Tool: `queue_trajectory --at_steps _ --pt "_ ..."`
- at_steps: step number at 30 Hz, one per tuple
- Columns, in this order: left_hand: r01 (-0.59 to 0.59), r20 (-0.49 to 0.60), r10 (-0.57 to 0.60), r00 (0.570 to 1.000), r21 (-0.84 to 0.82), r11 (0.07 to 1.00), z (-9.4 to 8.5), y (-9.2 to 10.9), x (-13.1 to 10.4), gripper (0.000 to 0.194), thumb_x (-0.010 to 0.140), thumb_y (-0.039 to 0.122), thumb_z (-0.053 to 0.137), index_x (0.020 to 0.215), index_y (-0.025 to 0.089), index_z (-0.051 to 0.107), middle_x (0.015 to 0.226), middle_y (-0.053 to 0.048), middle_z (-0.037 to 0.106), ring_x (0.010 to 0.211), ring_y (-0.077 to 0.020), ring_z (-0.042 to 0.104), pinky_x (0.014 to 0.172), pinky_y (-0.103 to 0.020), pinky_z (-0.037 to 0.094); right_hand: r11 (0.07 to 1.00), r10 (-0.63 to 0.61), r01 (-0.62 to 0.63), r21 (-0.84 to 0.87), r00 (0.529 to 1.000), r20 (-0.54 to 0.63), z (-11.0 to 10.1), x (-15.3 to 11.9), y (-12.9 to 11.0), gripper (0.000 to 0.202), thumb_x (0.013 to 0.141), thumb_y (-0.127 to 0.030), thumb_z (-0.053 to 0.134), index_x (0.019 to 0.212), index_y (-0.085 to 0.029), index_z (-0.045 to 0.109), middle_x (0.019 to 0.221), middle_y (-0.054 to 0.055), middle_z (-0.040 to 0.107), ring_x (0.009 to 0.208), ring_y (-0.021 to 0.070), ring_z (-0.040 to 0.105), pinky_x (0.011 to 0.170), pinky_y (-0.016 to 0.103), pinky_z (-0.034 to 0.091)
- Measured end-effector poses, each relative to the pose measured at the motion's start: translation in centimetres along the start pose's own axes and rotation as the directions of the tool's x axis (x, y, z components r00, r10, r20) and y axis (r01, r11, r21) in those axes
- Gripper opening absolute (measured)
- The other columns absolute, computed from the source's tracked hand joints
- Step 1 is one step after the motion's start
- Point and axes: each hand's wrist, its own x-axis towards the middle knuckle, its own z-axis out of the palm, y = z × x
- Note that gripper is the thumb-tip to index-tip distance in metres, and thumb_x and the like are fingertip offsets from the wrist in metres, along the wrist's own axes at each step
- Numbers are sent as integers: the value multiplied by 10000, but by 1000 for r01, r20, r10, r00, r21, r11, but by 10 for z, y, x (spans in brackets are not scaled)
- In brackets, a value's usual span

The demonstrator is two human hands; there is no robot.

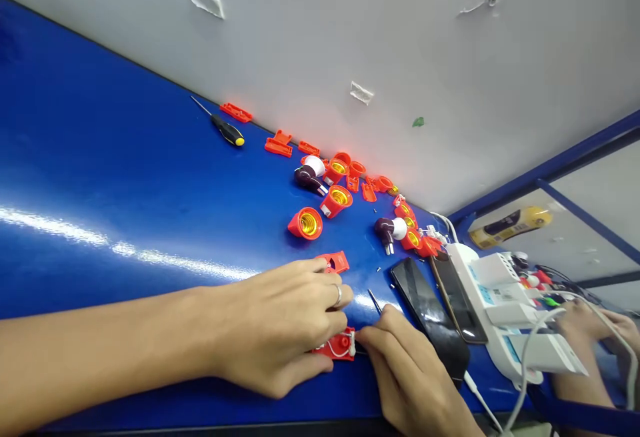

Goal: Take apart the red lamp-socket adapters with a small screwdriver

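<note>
My left hand [295, 320] is closed around a red plastic housing [340, 350], with fingers bent over it. A white wire, a small spring and a white end piece show inside the housing. My right hand [405, 367] is pinched at the housing's right end, and what lies between the fingertips is mostly hidden. A thin metal rod [373, 299] sticks out beyond the right hand's knuckles; I cannot tell if the hand grips it. Just past the left fingers is another red plastic piece [337, 262]. A red lamp socket [306, 223] with a brass-coloured thread lies farther back.
Along the grey wall are a screwdriver [227, 130], red covers [278, 148], more lamp sockets and dark plug adapters [390, 231]. Phones [425, 310] and a white power strip [485, 317] with cables stand at right. Another person's hands [580, 330] show beyond the blue frame.
</note>
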Motion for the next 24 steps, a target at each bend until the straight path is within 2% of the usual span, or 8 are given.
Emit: queue_trajectory --at_steps 4,11,18,21,24 --pt "4 3 -4 1000 -1 1000 0 0 1 176 824 277 807 763 174 679 809 -26 661 734 -195 631 718 -360 484 1000 -10 10 -16 1000 28 -5 4 1 227 1024 -75 416 1032 -183 616 902 71 719 803 166 724 672 237 583" --pt "9 -5 -9 1000 4 1000 -1 1 0 187 820 262 811 758 177 656 809 -12 644 734 -182 620 724 -355 487 999 -45 45 -3 999 -12 -2 2 2 249 1003 -27 428 1055 -166 628 915 68 714 850 169 715 729 246 579" --pt "20 -8 -20 1000 -30 999 1 1 -2 150 828 232 796 792 184 659 833 -17 662 766 -197 651 775 -358 500 1000 -19 19 -1 1000 4 -1 2 1 250 1039 -82 412 1064 -157 649 935 79 720 799 166 698 675 245 568" --pt "39 -27 -40 999 -30 999 2 0 -3 150 830 234 793 800 194 652 840 -18 677 789 -206 661 797 -358 510 1000 -3 3 4 1000 8 -6 -1 5 230 1030 -80 456 1135 -148 649 958 74 721 830 162 695 721 248 574" --pt "31 -43 -32 999 -20 999 3 -2 -3 133 831 254 792 857 205 670 873 -26 699 825 -228 675 822 -367 519 997 77 -76 14 997 -26 -14 -10 13 272 997 -54 519 1224 -135 644 1032 85 709 935 162 685 823 259 573"
